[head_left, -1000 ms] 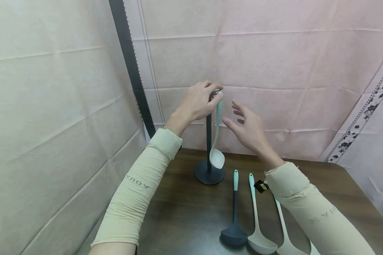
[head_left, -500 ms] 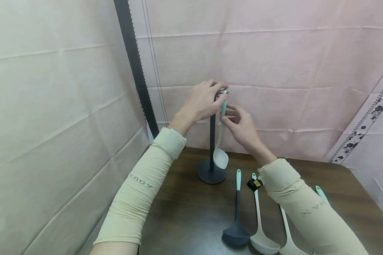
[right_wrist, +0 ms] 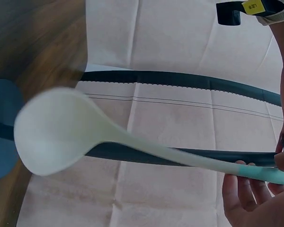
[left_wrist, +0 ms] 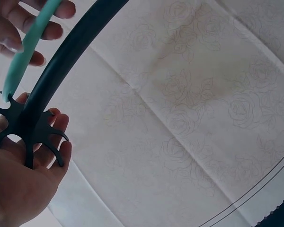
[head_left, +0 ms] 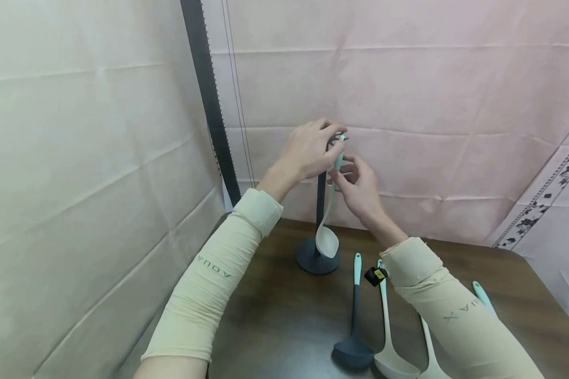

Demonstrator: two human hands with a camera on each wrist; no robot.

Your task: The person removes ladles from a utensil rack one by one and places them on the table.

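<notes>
A white ladle [head_left: 327, 242] with a mint-green handle hangs upright, bowl down, beside the post of a dark utensil stand [head_left: 320, 205]. My right hand [head_left: 362, 192] pinches the lower part of its handle between thumb and fingers. Over the top of the stand lies my left hand [head_left: 310, 150], its fingers curled around the hooks [left_wrist: 28, 127] in the left wrist view. There the handle's tip meets one hook; whether the hook passes through its hole I cannot tell. The right wrist view shows the white bowl [right_wrist: 61, 132] slightly blurred, in front of the post.
On the brown table [head_left: 261, 316], a dark blue ladle [head_left: 353, 351] lies beside a white ladle [head_left: 394, 362]. Another white utensil [head_left: 433, 366] is partly under my right forearm, and a mint handle [head_left: 483, 296] shows beyond it. Cloth walls [head_left: 408, 95] stand behind and left.
My right hand has moved left to the hanging ladle and taken hold of its handle. The ladle's bowl has shifted slightly against the post. My left hand stays on the stand's top.
</notes>
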